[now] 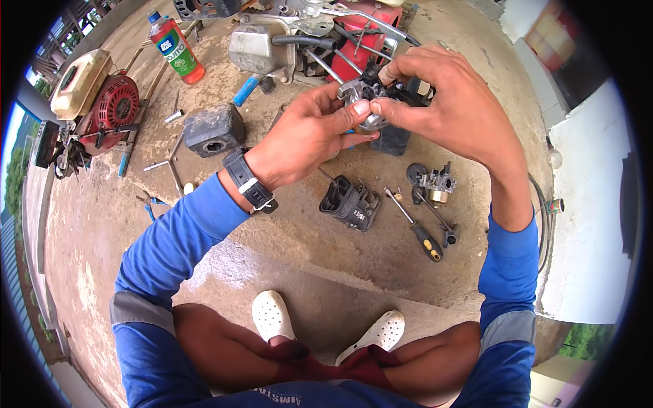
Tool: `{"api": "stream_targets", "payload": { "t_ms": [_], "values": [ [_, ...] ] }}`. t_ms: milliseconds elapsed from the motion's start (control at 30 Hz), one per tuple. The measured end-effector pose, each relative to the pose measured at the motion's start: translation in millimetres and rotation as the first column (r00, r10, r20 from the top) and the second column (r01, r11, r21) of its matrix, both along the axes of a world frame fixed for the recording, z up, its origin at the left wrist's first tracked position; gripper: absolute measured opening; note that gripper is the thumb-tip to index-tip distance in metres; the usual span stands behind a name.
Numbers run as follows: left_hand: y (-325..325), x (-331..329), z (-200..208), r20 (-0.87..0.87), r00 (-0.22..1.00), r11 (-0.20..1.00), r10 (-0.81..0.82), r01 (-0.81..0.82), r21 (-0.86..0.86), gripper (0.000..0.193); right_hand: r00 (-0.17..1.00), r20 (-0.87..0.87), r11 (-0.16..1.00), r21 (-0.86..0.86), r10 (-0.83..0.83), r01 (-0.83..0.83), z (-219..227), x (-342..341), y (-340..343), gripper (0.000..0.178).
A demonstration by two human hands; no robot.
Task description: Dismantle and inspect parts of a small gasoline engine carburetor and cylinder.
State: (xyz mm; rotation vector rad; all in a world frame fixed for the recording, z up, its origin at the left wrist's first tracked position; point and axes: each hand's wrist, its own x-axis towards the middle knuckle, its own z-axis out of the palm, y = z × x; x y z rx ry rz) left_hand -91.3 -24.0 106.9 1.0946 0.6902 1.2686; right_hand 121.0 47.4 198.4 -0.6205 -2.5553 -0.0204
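Note:
Both hands are raised in front of the engine at the far middle, closed around a small metal carburetor [371, 92]. My left hand [309, 132] grips its near left side, with the thumb pressed on the body. From the right, the thumb and index finger of my right hand [452, 102] pinch the dark part at its top. The fingers hide much of the carburetor. Below them on the ground stands a black plastic housing [349, 204]. A second carburetor [439, 182] lies to its right, close to a black-and-yellow screwdriver [426, 241].
Beyond my hands is a red engine [354, 51] with a metal muffler box [258, 47]. Another engine with a red recoil cover [115, 105] sits at left. A bottle of red liquid [178, 54], a dark box-shaped cover [214, 129], pliers [151, 204] and a T-handled tool [442, 221] are scattered around.

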Motion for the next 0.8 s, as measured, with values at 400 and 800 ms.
{"api": "stream_targets", "payload": {
  "t_ms": [400,800],
  "values": [
    [-28,13,-8,0.045,0.998,0.993,-0.039,0.043,-0.106,0.048,0.991,0.131,0.999,-0.027,-0.027,0.031,0,17,-28,0.039],
    [-70,17,-14,-0.364,0.932,0.994,0.005,0.033,0.100,0.080,0.975,0.151,0.987,-0.003,0.162,-0.163,-8,44,-79,0.043]
  ]
}}
